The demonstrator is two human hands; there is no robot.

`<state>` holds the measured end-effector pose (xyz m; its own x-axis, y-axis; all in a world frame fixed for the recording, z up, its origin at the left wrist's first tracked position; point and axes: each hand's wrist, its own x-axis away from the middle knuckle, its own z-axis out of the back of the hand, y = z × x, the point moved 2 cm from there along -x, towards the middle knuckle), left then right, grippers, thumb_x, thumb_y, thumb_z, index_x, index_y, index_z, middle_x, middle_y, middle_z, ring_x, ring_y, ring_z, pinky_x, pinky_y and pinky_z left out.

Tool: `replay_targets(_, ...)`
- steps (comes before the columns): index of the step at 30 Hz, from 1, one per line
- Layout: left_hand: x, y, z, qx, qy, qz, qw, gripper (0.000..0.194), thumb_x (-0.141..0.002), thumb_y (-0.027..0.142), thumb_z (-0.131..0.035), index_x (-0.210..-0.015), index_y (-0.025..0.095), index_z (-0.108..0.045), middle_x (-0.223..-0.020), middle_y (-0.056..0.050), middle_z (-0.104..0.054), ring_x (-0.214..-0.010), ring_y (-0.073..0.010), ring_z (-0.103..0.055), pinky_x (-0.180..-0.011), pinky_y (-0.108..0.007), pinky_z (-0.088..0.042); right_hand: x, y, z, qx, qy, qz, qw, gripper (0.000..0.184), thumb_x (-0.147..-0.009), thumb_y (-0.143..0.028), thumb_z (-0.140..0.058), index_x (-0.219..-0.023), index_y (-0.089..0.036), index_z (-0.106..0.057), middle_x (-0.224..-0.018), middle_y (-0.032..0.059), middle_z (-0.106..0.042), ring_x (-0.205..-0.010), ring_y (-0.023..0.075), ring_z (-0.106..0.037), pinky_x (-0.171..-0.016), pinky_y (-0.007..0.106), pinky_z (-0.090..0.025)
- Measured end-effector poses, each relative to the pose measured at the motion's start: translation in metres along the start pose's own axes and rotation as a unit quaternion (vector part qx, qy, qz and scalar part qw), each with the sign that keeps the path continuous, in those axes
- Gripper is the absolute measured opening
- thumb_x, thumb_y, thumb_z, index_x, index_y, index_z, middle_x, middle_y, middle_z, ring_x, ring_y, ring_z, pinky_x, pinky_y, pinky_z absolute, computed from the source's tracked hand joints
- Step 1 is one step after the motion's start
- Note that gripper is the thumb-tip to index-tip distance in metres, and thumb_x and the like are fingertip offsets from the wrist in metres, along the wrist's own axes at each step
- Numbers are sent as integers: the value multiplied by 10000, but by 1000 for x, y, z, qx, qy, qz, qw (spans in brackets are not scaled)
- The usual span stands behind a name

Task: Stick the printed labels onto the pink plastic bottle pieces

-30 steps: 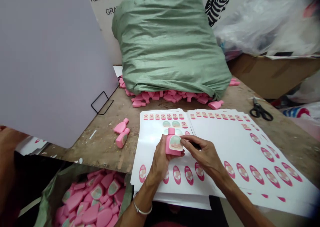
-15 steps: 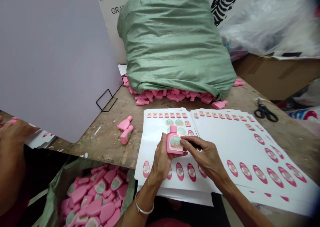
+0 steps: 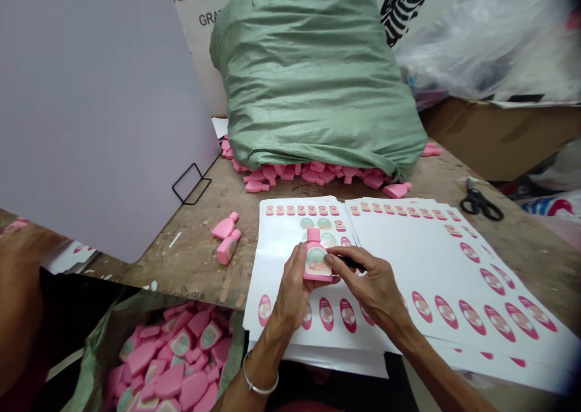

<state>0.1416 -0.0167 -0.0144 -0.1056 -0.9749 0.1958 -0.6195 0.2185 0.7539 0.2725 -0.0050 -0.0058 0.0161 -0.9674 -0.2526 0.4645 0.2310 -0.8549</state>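
From the head camera, the person's left hand (image 3: 293, 282) cups a pink plastic bottle (image 3: 313, 242) upright above a sheet of printed labels (image 3: 281, 236), its fingers curled behind so the front faces up. The right hand (image 3: 374, 285) comes in from the side, its fingertips (image 3: 330, 258) on the bottle's label (image 3: 316, 261); a dark sliver shows by them, but whether this hand grips it I cannot tell. Two more bottles (image 3: 226, 236) lie on the table (image 3: 190, 261) beside the sheets, off the working area.
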Motion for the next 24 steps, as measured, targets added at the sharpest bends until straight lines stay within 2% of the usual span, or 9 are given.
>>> replay_targets(3, 3, 3, 1, -57, -36, -24, 997, 321, -807, 299, -646, -1083, 145, -588, -982, -71, -636, -919, -195, -613, -819, -345, -536, -2, -1, 2, 103, 27, 45, 993, 259, -807, -454, -610, -920, -236, -692, -887, 57, -704, -752, 204, -615, -725, 373, -485)
replay_targets(6, 4, 4, 5, -60, -43, -20, 997, 334, -798, 249, -646, -1107, 152, -566, -991, -68, -622, -904, -181, -606, -840, -353, -524, -7, 3, 8, 168, 42, 20, 985, 365, -724, -521, -667, -953, -236, -678, -902, 71, -699, -817, 253, -627, -789, 449, -477)
replay_targets(9, 7, 6, 4, -75, -56, 8, 996, 361, -802, 276, -639, -1134, 158, -557, -953, -66, -624, -854, -182, -623, -828, -359, -522, -14, 7, 8, 56, -13, -58, 997, 487, -666, -530, -707, -1049, -241, -625, -1025, 75, -677, -927, 261, -635, -824, 429, -506)
replay_targets(12, 13, 14, -2, -177, -60, -1, 982, 370, -796, 305, -638, -1138, 176, -578, -977, -80, -644, -909, -216, -625, -847, -344, -505, -14, 6, -3, -80, -95, -113, 986, 531, -664, -492, -710, -1105, -225, -582, -1078, 70, -655, -1006, 249, -621, -845, 379, -517)
replay_targets(14, 16, 17, -4, -227, -50, -6, 973, 392, -789, 337, -639, -1148, 189, -585, -1014, -89, -651, -947, -233, -621, -862, -343, -497, -14, 5, -10, -129, -127, -122, 976, 487, -660, -484, -714, -1043, -203, -606, -1003, 52, -663, -985, 235, -620, -879, 365, -499)
replay_targets(17, 19, 12, 0, -217, -47, 46, 974, 485, -749, 405, -668, -1174, 196, -567, -986, -98, -665, -858, -235, -649, -777, -351, -532, -19, 13, -13, -152, -133, -114, 973, 444, -644, -477, -738, -967, -193, -627, -958, 27, -659, -943, 198, -616, -911, 334, -470)
replay_targets(21, 16, 6, 17, -159, -8, 73, 984, 496, -630, 471, -741, -1014, 181, -620, -873, -84, -678, -672, -203, -642, -635, -338, -549, -51, 50, 21, -25, -45, -111, 992, 454, -720, -549, -645, -982, -179, -636, -856, 24, -664, -770, 158, -611, -718, 281, -495)
replay_targets(23, 11, 12, 33, -188, 56, 52, 979, 478, -594, 503, -748, -937, 191, -634, -859, -67, -687, -660, -203, -641, -636, -339, -552, -79, 78, 53, 98, -8, -119, 988, 471, -757, -591, -564, -951, -171, -656, -782, 23, -665, -715, 163, -608, -649, 276, -482)
replay_targets(24, 7, 17, 44, -226, 98, 39, 968, 466, -598, 531, -732, -912, 200, -639, -841, -56, -693, -653, -209, -642, -629, -342, -552, -95, 94, 71, 129, 13, -127, 983, 454, -764, -576, -555, -936, -169, -663, -829, 38, -679, -769, 177, -619, -681, 282, -479)
